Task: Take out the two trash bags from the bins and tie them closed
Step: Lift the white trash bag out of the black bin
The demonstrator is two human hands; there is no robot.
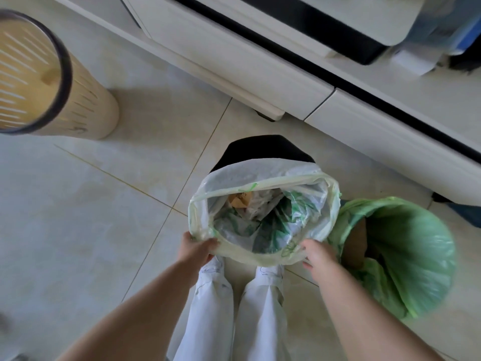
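Both hands pinch the near rim of the white bag (pixel 263 194), left hand (pixel 197 247) and right hand (pixel 318 255) closed on it, over the black bin (pixel 263 149). Best to lift straight up, gathering the rim evenly; the green bag (pixel 411 254) waits beside it.

Both forearms are bare all the way up to the frame edge, so no sleeves, watch or rings that I can make out on the left hand (pixel 199 247) or the right hand (pixel 318 254). Lower down it's loose pale bluish-white trousers (pixel 208 308), a bit creased, and white shoes (pixel 269 270) with faint darker stitching or line markings on the toes.
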